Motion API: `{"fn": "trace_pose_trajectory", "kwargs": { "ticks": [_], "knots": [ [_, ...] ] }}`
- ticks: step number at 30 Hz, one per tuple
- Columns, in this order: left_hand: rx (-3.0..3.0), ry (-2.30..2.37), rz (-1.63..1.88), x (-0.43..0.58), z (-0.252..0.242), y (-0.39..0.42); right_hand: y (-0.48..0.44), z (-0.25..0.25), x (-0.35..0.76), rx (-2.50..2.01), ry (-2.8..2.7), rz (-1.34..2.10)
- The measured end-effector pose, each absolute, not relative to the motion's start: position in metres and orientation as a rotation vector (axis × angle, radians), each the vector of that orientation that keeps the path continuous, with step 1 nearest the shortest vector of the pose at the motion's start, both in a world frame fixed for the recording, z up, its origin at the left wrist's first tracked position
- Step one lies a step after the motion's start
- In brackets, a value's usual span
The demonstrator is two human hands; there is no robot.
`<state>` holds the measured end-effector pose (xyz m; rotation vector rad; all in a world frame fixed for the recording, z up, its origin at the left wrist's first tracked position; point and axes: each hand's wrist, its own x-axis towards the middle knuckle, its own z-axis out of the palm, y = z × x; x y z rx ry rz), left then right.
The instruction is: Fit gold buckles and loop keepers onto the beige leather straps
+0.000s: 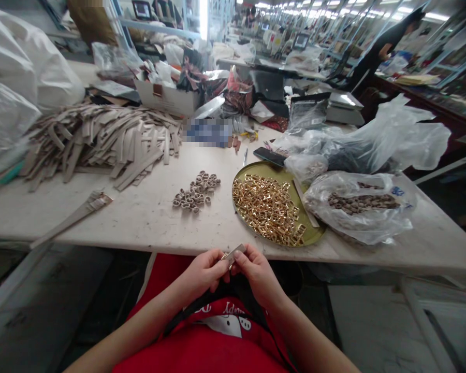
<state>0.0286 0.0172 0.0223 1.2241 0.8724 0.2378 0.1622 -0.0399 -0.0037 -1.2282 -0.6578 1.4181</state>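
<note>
The left hand (202, 273) and right hand (257, 272) meet just off the worktop's (147, 217) near edge, fingers closed on a beige strip (233, 253) pinched between them. Just beyond, a brass tray (312, 235) of gold buckles (270, 207) lies right of some loops (196, 192).

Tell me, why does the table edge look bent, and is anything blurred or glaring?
Head view: the wide lens bows the table edge; ceiling lights glare at the top; a blurred patch sits mid-table; the left hand and right hand on the strip look sharp.
</note>
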Motion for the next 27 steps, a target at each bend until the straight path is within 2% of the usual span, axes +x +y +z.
{"fn": "trace_pose_trajectory", "kwargs": {
  "ticks": [4, 8, 11, 13, 19, 27],
  "knots": [
    [1.215, 0.900, 0.246, 0.029, 0.024, 0.014, -0.043, -0.004, 0.162, -1.312, -0.778, 1.304],
    [1.256, 0.947, 0.264, 0.029, 0.025, 0.011, -0.051, 0.001, 0.163, -1.516, -1.239, 0.841],
    [1.357, 0.994, 0.278, 0.028, 0.022, 0.008, -0.056, 0.001, 0.163, -1.438, -1.522, 0.616],
    [1.404, 0.994, 0.276, 0.026, 0.019, 0.005, -0.058, -0.001, 0.163, -1.434, -1.483, 0.644],
    [1.436, 0.897, 0.222, 0.016, 0.018, 0.000, -0.057, -0.004, 0.162, -1.455, -1.075, 1.154],
    [1.499, 0.922, 0.331, 0.023, 0.010, 0.011, -0.049, 0.014, 0.166, -1.336, -1.260, 1.132]
  ]
}}
